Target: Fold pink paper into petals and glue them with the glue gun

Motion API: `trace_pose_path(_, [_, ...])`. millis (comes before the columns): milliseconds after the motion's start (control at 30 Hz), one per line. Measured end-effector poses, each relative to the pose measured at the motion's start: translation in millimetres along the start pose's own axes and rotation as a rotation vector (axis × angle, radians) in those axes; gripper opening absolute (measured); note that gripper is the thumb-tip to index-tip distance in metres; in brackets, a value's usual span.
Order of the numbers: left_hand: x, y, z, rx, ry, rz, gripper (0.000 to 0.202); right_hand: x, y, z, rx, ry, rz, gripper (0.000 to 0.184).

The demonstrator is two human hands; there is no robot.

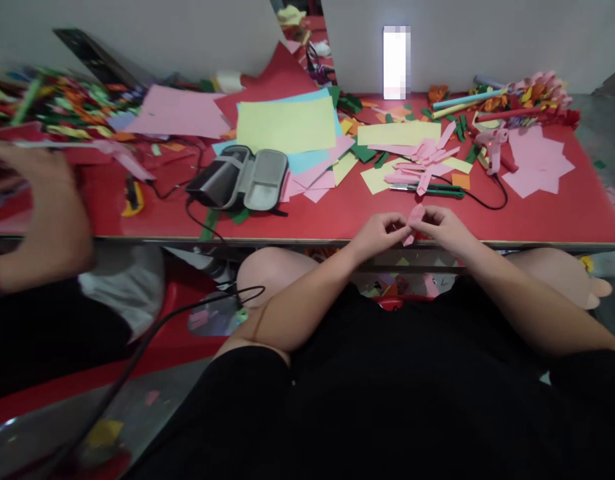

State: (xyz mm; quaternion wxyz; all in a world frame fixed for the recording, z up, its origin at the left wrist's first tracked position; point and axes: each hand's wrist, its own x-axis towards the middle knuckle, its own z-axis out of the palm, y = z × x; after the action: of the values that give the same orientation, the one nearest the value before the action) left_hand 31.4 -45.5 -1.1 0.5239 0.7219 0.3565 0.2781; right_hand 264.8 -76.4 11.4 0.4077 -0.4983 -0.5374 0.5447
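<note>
My left hand (380,233) and my right hand (444,227) meet at the front edge of the red table (337,213). Both pinch a small folded pink paper piece (415,219) between their fingertips. Just beyond them lies a heap of similar pink folded strips (424,163) on yellow paper, with a green-handled tool (432,191) beside it.
Another person's blurred hand (42,207) is at the left, near a pile of coloured paper strips (62,107). An open grey case (242,177), yellow (286,124) and pink sheets (180,112), a pink glue gun (493,143) with a black cord and paper flowers (532,93) cover the table.
</note>
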Motion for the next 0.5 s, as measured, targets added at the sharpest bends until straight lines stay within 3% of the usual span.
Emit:
trace_pose_path(233, [8,-13,-0.3,0.009,0.128,0.046,0.034,11,4,-7,-0.023,0.01,-0.044,0.056])
trace_pose_path(367, [19,-22,-16.7,0.46,0.275,0.147,0.007,20,4,-22,-0.093,0.122,-0.052,0.05])
trace_pose_path(433, [26,-25,-25.9,0.64,0.241,0.166,0.009,25,-2,-29,-0.16,0.15,-0.082,0.039])
trace_pose_path(500, [31,-27,-31.9,0.662,0.24,0.144,0.007,32,-13,-37,-0.278,0.138,-0.111,0.029])
